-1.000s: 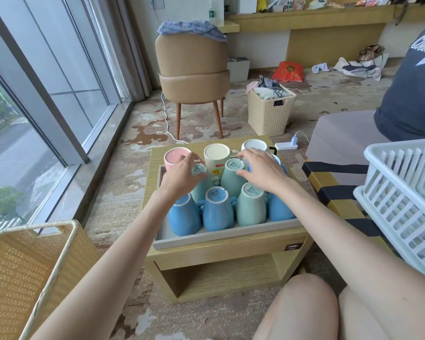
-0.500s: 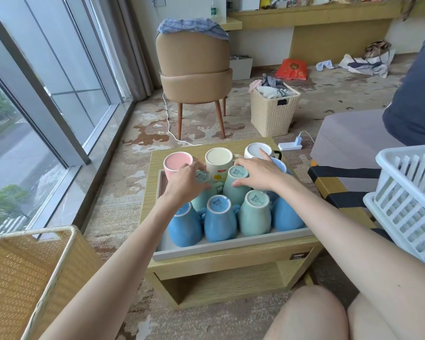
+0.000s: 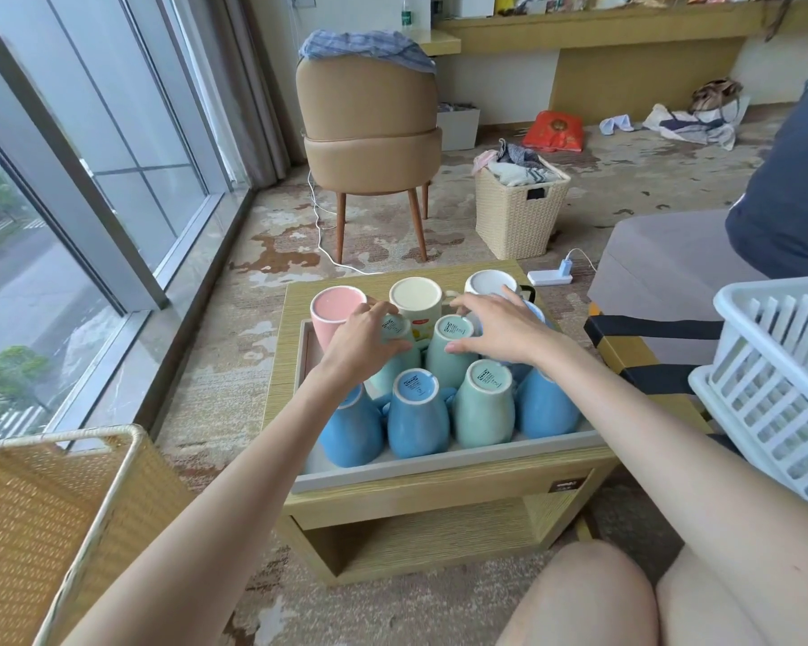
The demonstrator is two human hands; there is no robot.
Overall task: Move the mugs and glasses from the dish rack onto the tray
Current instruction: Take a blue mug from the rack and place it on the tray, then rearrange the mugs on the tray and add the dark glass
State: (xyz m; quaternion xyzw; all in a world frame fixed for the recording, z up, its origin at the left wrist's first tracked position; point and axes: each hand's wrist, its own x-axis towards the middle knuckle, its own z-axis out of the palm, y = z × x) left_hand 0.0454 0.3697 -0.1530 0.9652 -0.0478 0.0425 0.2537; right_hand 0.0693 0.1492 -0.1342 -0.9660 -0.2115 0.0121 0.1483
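Note:
A grey tray [image 3: 439, 463] on a low wooden table [image 3: 393, 505] holds several upside-down mugs in blue, teal, pink, cream and white. My left hand [image 3: 360, 340] wraps around a teal mug [image 3: 395, 331] in the middle row. My right hand [image 3: 500, 331] rests with fingers spread over a blue mug [image 3: 535, 314] behind, its fingertips touching the neighbouring teal mug [image 3: 453, 347]. The white dish rack [image 3: 775, 384] stands at the right edge and looks empty where visible.
A woven basket [image 3: 52, 519] stands at the lower left by the window. Beyond the table are a tan chair [image 3: 369, 128] and a wicker laundry basket [image 3: 518, 212]. A person in a dark shirt [image 3: 784, 188] sits on the grey sofa at the right. My knees are at the bottom.
Both hands shifted slightly on the middle-row mugs; the right hand spread its fingers and slid back toward the far blue mug. The camera view tilted a little.

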